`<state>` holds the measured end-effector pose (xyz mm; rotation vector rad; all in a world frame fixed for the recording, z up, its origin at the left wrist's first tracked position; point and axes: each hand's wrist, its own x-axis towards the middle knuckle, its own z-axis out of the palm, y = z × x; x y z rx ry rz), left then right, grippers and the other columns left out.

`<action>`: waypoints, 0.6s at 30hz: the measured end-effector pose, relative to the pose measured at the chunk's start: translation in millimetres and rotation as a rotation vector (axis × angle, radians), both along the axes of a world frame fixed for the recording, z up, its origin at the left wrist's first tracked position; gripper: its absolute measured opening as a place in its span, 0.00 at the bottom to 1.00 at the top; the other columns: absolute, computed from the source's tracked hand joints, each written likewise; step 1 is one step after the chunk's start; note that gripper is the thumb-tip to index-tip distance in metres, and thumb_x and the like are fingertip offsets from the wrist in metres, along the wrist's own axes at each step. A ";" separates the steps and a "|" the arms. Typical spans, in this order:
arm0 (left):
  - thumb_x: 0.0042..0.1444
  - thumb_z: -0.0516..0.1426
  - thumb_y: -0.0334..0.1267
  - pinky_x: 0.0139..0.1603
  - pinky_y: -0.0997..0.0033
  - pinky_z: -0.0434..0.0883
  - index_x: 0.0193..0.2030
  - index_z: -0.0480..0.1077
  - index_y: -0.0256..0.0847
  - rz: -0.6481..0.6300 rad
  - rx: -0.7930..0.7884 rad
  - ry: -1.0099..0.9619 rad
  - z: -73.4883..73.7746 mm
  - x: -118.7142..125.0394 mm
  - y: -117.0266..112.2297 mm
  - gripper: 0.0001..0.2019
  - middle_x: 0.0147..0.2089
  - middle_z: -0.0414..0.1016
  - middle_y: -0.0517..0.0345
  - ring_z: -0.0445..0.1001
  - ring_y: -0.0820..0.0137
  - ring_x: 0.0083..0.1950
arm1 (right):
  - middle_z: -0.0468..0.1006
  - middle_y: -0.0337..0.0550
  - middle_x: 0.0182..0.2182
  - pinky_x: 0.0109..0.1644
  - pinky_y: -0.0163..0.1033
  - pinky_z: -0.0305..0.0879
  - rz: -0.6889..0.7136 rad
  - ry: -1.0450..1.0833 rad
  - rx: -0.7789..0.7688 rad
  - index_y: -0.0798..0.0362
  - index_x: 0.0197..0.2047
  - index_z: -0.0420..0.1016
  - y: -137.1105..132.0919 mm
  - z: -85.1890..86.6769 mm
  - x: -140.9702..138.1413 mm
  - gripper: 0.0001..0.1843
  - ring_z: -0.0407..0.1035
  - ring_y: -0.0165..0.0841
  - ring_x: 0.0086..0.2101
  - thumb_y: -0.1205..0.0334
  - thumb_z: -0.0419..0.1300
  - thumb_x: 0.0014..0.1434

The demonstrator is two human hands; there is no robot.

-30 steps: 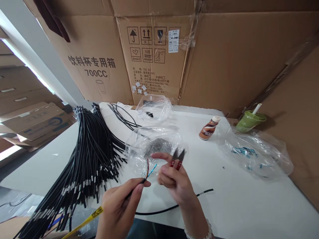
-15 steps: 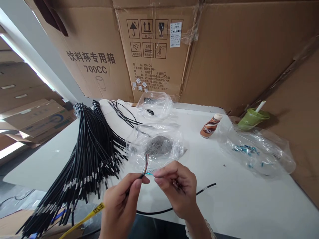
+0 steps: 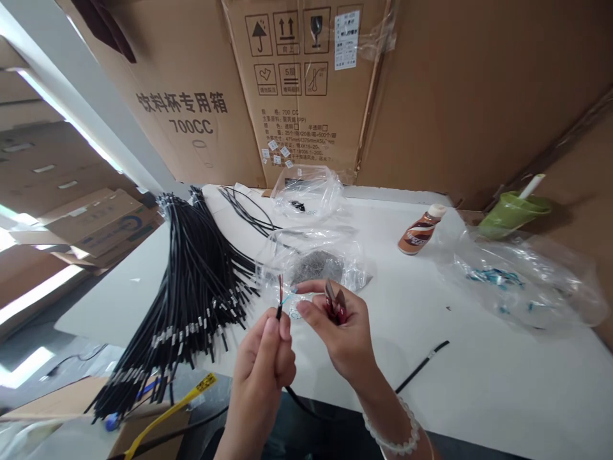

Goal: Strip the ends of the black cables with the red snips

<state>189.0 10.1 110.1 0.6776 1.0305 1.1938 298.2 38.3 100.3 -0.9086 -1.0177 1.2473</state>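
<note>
My left hand (image 3: pixel 268 358) is closed around a black cable (image 3: pixel 279 313), its stripped end pointing up. Thin inner wires (image 3: pixel 281 291), reddish and dark, stand up from the jacket, while a light-blue wire (image 3: pixel 287 298) bends off to the right. My right hand (image 3: pixel 342 329) is just right of these wires, thumb and index finger apart, with the blue wire's tip by the index fingertip. Tucked in its palm are small red-handled snips (image 3: pixel 335 303), their metal blades apart and pointing up. The cable's far end (image 3: pixel 421 366) lies on the table at right.
A large bundle of black cables (image 3: pixel 196 287) lies at left. Clear plastic bags (image 3: pixel 352 249) sit behind my hands, one with small metal pieces. A brown bottle (image 3: pixel 421 230), a green cup (image 3: pixel 512 214) and a bag of blue pieces (image 3: pixel 550 287) stand right. Cardboard boxes (image 3: pixel 454 96) wall the back.
My left hand has turned the cable end upright. My right hand has opened away from the blue wire, which now bends up to the right, and the snips show in its palm. The view has shifted.
</note>
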 end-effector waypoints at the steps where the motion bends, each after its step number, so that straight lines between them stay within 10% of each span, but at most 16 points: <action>1: 0.59 0.57 0.52 0.18 0.84 0.44 0.27 0.60 0.41 -0.010 -0.016 -0.030 0.8 0.5 -0.1 0.19 0.19 0.38 0.74 0.33 0.81 0.19 | 0.48 0.29 0.16 0.22 0.35 0.44 0.010 -0.007 -0.017 0.49 0.37 0.80 1.7 0.0 -1.9 0.06 0.44 0.24 0.19 0.59 0.65 0.56; 18: 0.61 0.55 0.48 0.16 0.83 0.44 0.26 0.57 0.42 -0.040 -0.035 -0.146 -2.5 -5.3 -3.5 0.18 0.18 0.36 0.74 0.31 0.81 0.19 | 0.49 0.30 0.17 0.21 0.33 0.45 0.048 -0.168 0.009 0.52 0.30 0.78 7.9 6.2 -4.0 0.05 0.42 0.23 0.20 0.61 0.64 0.54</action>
